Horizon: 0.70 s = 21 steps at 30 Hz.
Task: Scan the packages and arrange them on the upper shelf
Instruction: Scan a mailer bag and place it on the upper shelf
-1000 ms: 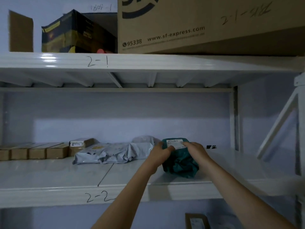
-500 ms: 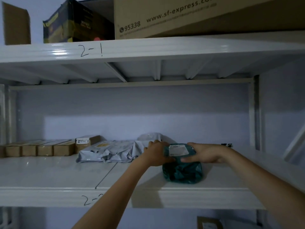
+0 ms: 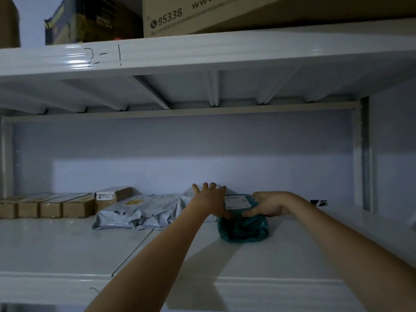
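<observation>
A teal soft package (image 3: 244, 226) with a white label on top lies on the white shelf (image 3: 67, 244), right of middle. My left hand (image 3: 210, 199) is against the package's left side, fingers straight and spread, pointing toward the back wall, with the thumb low on the package. My right hand (image 3: 267, 204) rests on its right top, thumb pressed along the front below the label. Grey mailer bags (image 3: 139, 210) lie just left of the teal package.
A row of small brown boxes (image 3: 47, 207) runs along the back left of the shelf. The shelf above (image 3: 202, 50), marked 2-1, carries a large cardboard carton (image 3: 225, 12) and a dark box (image 3: 90, 21). A small black item (image 3: 318, 202) lies at the back right.
The view has come closer to the shelf. My left hand's fingers have straightened out along the teal package's left side; the package lies further back, and my right hand stays on its top.
</observation>
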Available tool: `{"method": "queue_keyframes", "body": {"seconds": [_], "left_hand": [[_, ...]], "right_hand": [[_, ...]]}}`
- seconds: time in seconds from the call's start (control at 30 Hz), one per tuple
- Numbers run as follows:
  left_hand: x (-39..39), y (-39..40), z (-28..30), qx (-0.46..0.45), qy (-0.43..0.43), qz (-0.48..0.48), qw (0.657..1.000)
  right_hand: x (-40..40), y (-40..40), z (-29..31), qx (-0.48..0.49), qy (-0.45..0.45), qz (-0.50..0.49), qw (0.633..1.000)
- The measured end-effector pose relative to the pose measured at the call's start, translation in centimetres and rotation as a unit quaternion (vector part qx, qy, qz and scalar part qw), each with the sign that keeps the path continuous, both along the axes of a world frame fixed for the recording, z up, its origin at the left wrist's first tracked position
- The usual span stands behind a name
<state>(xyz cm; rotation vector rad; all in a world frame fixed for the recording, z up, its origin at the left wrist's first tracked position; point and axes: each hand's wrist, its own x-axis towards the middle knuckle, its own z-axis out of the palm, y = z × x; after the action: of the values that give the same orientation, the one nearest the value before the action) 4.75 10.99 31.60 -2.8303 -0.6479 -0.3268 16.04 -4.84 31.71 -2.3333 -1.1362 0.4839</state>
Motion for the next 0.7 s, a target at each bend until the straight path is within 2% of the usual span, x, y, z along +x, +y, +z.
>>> {"method": "queue_keyframes", "body": {"seconds": [0.17,0.37,0.7], "left_hand": [[1.1,2.5,-0.5,-0.051,-0.011,0.009,0.999],[1.9,4.4,-1.7,-0.025,-0.061,0.01,0.998],[1.9,4.0,-2.2,-0.012,-0.083,0.029,0.996]], "right_hand": [[1.9,2.6,-0.7,0.024,0.011,-0.011,1.0],[2.3,4.4,-2.9,0.126,-0.009,0.013,0.992],[1.5,5.0,-3.7,0.122,-0.12,-0.078,0.982]]}}
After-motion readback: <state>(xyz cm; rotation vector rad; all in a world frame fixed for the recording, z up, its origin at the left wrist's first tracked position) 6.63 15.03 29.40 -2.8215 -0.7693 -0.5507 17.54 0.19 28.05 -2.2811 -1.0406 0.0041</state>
